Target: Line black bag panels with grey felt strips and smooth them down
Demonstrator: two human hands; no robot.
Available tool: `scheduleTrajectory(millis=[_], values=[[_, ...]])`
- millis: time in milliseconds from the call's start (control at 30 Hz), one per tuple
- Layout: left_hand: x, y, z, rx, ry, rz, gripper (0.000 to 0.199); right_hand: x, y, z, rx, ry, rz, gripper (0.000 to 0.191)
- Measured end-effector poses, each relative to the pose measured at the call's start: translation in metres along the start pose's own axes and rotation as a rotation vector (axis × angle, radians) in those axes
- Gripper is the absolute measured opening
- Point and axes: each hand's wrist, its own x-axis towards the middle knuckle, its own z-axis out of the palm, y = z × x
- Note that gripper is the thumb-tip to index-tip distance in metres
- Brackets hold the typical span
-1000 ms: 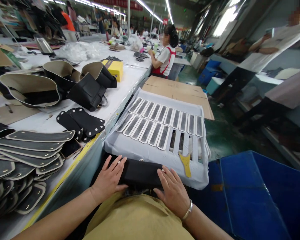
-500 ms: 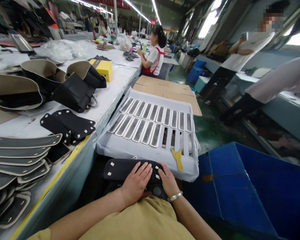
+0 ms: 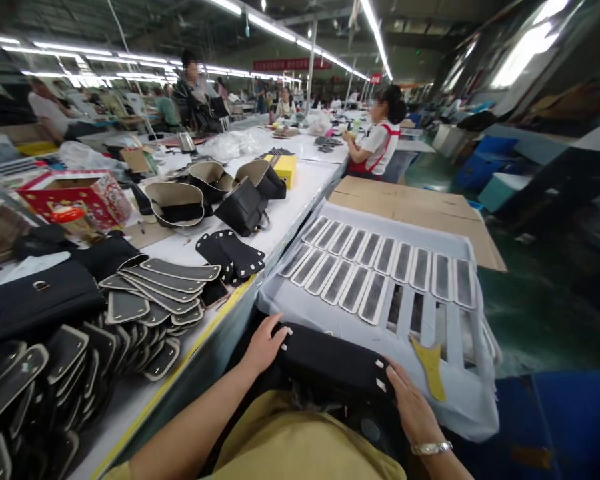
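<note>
A long black piece (image 3: 335,360) with white tabs at its corners lies across my lap. My left hand (image 3: 266,345) rests at its left end, fingertips by a white tab. At the right end, my right hand (image 3: 411,395) has its fingers against the edge, a bracelet on that wrist; both hands appear to grip the piece by its ends. Just beyond is a white-covered rack (image 3: 300,303) carrying two rows of dark strips with pale borders (image 3: 338,283). A yellow Y-shaped tool (image 3: 430,367) lies on the rack's near right part.
On the long table at left are piled dark trimmed pieces (image 3: 170,283), black tabbed pieces (image 3: 237,253), black bags (image 3: 245,205) and a yellow box (image 3: 283,169). Cardboard (image 3: 405,203) lies beyond the rack. A person in red straps (image 3: 380,150) sits ahead. Blue bin at lower right (image 3: 575,413).
The view has turned left. My left hand has moved from the middle of the black piece to its left end. My right hand remains at the right end.
</note>
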Motion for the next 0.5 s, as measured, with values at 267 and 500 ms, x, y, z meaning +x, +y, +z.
scheduleTrajectory(millis=[267,500], values=[[0.006,-0.019,0.018,-0.122,0.017,-0.114,0.029,0.001,-0.010,0.014,0.107,0.034,0.235,0.036],[0.003,-0.017,0.009,-0.119,-0.018,-0.102,0.033,-0.001,-0.019,0.007,-0.052,0.123,0.161,0.038]])
